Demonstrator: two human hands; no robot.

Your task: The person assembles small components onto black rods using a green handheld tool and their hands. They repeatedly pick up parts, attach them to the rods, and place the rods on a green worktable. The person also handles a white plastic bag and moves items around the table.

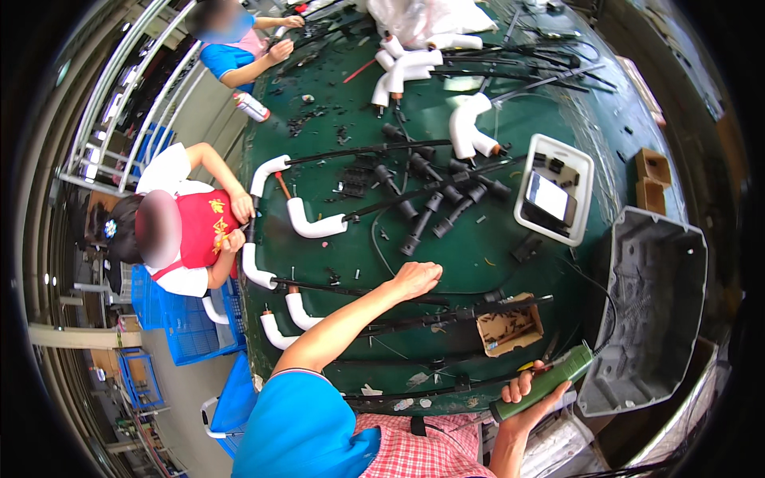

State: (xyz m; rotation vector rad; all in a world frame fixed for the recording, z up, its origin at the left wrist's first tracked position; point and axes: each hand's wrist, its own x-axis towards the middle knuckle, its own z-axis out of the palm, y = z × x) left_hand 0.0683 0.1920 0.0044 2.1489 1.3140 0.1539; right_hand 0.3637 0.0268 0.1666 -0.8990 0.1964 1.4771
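- My right hand (pixel 531 414) wraps the green corded tool (pixel 561 374); its cord (pixel 614 309), toward one o'clock, could snag the grey bin (pixel 661 319).
- My left hand (pixel 416 280) curls loosely; contents, I can't tell.

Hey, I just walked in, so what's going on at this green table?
The person's right hand grips a green handheld tool near the table's edge. The left hand is curled over the green table; whether it holds something small is unclear. Across to the left, a co-worker in a red apron has both hands at a black piece joining white curved ends. Black rods and loose dark cylindrical parts lie spread about.
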